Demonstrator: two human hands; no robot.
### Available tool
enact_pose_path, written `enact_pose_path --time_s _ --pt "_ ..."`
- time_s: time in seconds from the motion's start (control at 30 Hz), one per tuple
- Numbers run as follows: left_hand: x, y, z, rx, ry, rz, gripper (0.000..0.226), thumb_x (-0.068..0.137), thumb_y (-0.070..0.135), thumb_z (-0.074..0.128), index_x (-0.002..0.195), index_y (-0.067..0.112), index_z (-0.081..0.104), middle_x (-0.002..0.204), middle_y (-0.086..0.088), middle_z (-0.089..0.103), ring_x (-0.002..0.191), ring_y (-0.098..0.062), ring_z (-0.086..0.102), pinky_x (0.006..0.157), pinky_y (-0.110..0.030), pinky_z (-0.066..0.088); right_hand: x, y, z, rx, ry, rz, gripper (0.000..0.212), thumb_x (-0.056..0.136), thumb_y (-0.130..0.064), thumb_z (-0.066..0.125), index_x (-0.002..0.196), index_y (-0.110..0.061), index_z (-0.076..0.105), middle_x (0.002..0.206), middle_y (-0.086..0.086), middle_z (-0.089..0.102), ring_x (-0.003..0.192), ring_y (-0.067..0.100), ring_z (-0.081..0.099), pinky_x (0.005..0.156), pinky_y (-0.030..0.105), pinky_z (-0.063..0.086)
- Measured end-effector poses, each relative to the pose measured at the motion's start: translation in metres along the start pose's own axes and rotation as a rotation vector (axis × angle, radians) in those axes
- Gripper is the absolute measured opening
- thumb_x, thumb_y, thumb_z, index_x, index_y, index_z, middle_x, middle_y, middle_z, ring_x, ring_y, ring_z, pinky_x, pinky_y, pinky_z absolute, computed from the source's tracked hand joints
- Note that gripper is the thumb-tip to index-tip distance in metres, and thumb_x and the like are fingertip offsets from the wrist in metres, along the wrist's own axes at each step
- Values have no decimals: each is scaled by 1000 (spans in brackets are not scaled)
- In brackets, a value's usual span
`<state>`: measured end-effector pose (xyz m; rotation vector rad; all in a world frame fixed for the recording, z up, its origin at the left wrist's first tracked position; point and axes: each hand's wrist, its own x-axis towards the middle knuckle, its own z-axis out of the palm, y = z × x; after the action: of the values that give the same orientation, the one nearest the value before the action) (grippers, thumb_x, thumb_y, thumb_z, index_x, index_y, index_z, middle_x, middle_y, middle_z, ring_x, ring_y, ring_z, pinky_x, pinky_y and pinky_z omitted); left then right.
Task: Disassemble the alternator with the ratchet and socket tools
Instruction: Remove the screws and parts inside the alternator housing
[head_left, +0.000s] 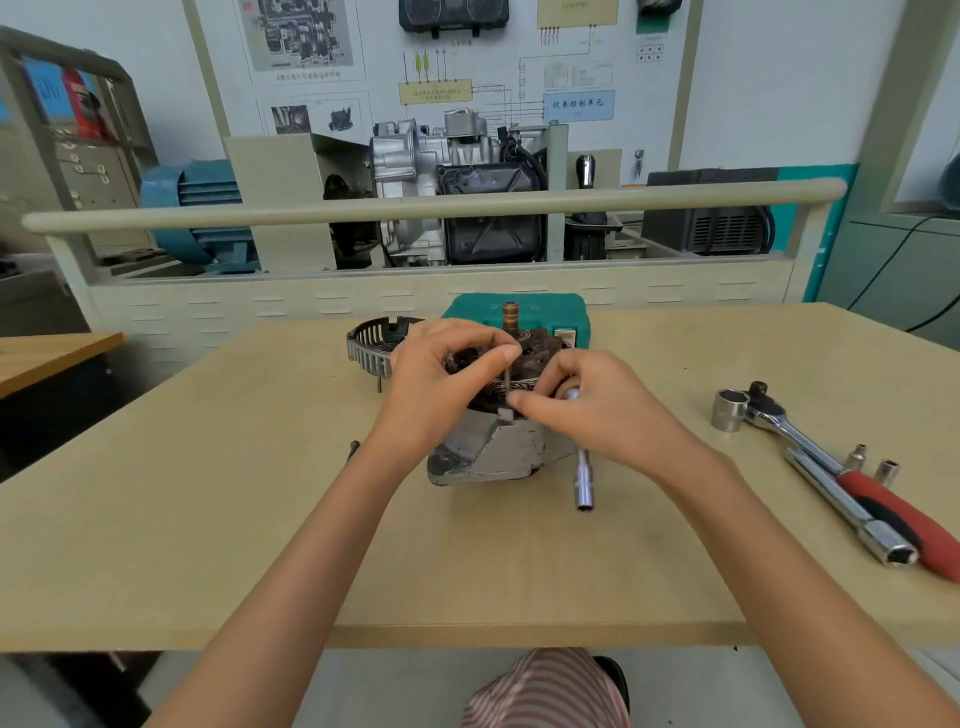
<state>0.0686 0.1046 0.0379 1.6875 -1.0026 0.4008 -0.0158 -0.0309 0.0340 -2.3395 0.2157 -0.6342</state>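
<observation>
1. Alternator (493, 447) sits mid-bench (208, 519); rear cover (371, 345) already off, lying behind.
2. My left hand (441, 384) and right hand (597, 410) fingers pinch a long bolt (507, 382); right also holds a socket driver (582, 467).
3. Ratchet (831, 467) idle; housing split remains.

Bare forearms; pink-and-white striped garment (545, 691) below.
</observation>
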Motion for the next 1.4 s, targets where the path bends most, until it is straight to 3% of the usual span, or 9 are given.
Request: enact_pose_path --time_s 0.33,0.63,0.7,0.8,0.9,1.0,1.07,1.23,1.4 --pt "2 -8 0 -113 -20 24 21 84 16 68 77 36 68 79 28 67 86 9 61 82 -14 48 -10 -16 17 -451 162 -13 44 76 -60 61 64 -27 36 61 -12 45 62 12 46 46 25 26" --pt "0 -7 0 -418 194 -144 14 95 10 52 96 14 65 73 6 69 78 -5 67 77 -21 53 -12 -12 20 -329 117 -17 20 82 -38 60 78 -19 55 68 -6 58 66 13 54 53 27 43" --pt "-3 -8 0 -433 154 -176 18 97 7 45 100 12 62 68 5 60 63 -5 61 64 -19 51 -11 -11 20 -246 98 -11 17 82 -37 61 78 -24 52 67 -9 57 67 10 55 57 30 45" --pt "-6 -9 -3 -319 16 -179 21 98 7 41 98 14 61 56 16 48 48 1 43 47 -10 34 -9 -10 20 -181 136 -17 15 82 -36 62 80 -28 49 65 -15 52 63 1 49 55 25 43" --pt "-8 -8 -7 -117 -68 -171 13 94 25 54 88 21 65 61 17 55 55 4 46 53 -12 35 -8 -11 20 -172 178 -40 16 82 -38 62 82 -30 48 64 -16 50 61 -1 47 49 22 38" --pt "-9 -6 -11 -19 -182 -190 20 87 40 60 77 25 67 69 -5 59 60 -6 45 56 -21 35 -7 -14 20 -137 205 -82 16 84 -40 60 83 -31 48 63 -14 53 62 4 51 49 24 39" --pt "-9 -3 -14 -19 -245 -202 24 89 39 58 70 25 65 57 10 56 48 2 42 47 -11 30 -7 -16 21 -120 204 -116 14 85 -40 59 84 -30 49 61 -12 54 61 7 53 52 26 43" --pt "-7 -2 -23 -109 -216 -308 32 94 27 55 66 13 61 40 17 43 35 2 37 37 -7 25 -3 -20 24 -106 149 -118 22 84 -41 60 101 -27 54 76 -11 60 75 12 59 67 34 51" --pt "-4 -38 -59 20 -141 -515 30 94 33 53 79 10 66 67 2 47 48 -8 29 39 -18 21 0 -17 22 -197 134 -86 42 88 -38 55 127 -24 53 102 -4 65 82 12 55 69 29 48"
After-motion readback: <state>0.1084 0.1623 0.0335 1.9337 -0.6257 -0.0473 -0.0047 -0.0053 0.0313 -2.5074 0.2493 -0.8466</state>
